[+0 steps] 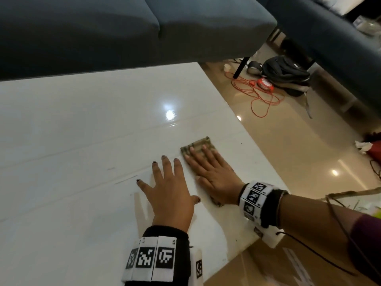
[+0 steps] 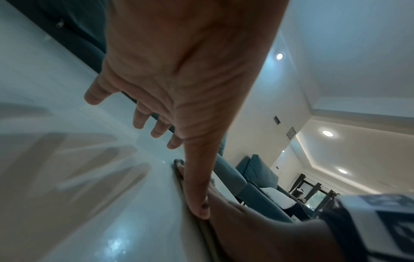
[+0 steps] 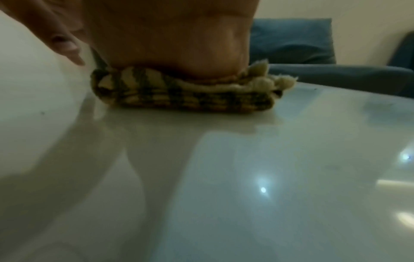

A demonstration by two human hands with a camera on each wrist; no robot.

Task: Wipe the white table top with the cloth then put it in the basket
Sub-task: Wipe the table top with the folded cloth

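Pressing down flat on the folded plaid cloth [image 1: 198, 147] is the right hand [image 1: 214, 174], fingers straight and spread over it, not curled round anything. The wrist view shows the cloth [image 3: 183, 92] squashed under the palm, frayed pale edge sticking out on one side, lying right on the glossy white table top [image 1: 82, 124]. It sits toward the table's right side, fairly near the edge where the white surface drops off to the tan floor [image 1: 288, 145], with a strip of bare table between the two.

The left hand [image 1: 169, 193] lies just beside it on the bare surface, fingers splayed and relaxed, holding nothing; its thumb reaches toward the right hand and the cloth's edge, though I can't tell if it actually touches.

Loads of open white surface off to the left and up toward the far edge, where a dark blue sofa [image 1: 123, 34] butts against the table. On the floor past the right edge there's a tangle of orange cable [image 1: 261, 93] and a dark bag [image 1: 286, 75].
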